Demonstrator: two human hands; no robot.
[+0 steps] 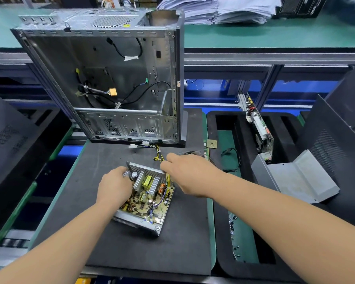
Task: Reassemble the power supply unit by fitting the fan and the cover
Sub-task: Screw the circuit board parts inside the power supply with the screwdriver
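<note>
Gripping power supply unit, both hands curled.

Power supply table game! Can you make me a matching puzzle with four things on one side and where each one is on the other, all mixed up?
Things:
1. open power supply
2. computer case
3. grey metal cover
4. stack of papers

Places:
A. on the far green bench
B. lying to the right, on the black tray
C. between the left hand and right hand
D. standing upright behind the power supply

Pairs: 1-C, 2-D, 3-B, 4-A
</note>
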